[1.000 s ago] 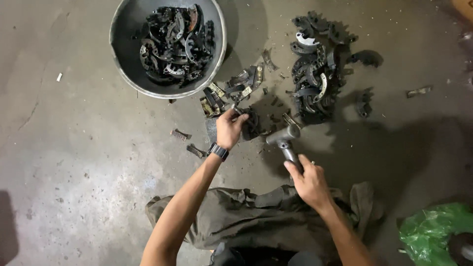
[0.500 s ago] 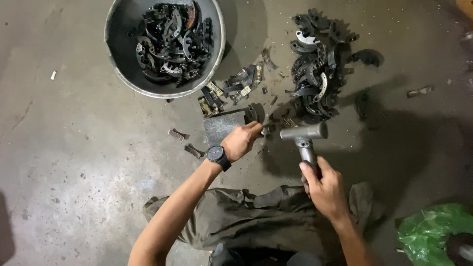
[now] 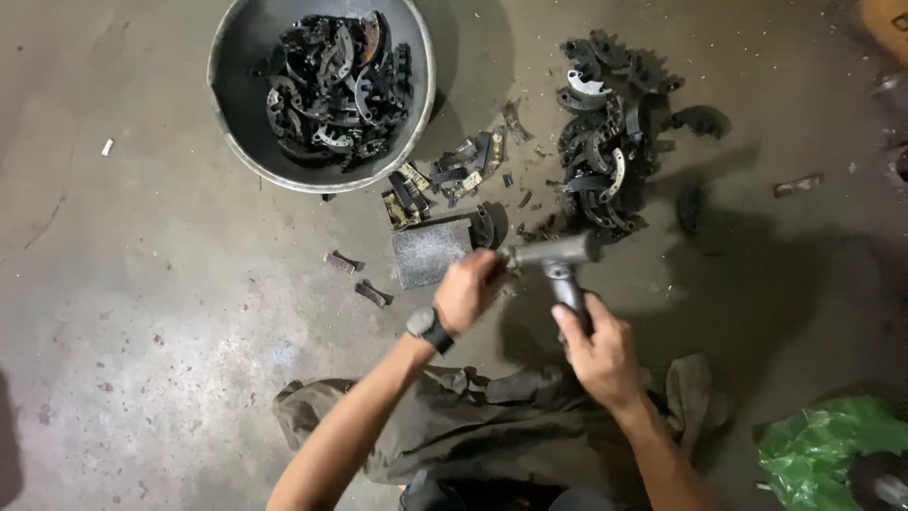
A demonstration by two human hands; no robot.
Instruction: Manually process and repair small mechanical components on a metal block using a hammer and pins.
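Hammer [image 3: 558,255] at frame centre, head just above a flat grey metal block [image 3: 430,252] on the concrete floor [image 3: 142,312]; right hand [image 3: 598,352] grip clenched around the handle. Left hand [image 3: 467,289] grip closed on a small part at the block's right edge, hard to make out. Metal basin [image 3: 227,114] of dark brake shoes at 11 o'clock, loose pile of shoes [image 3: 605,142] at 1 o'clock, green bag [image 3: 823,454] at 4 o'clock.
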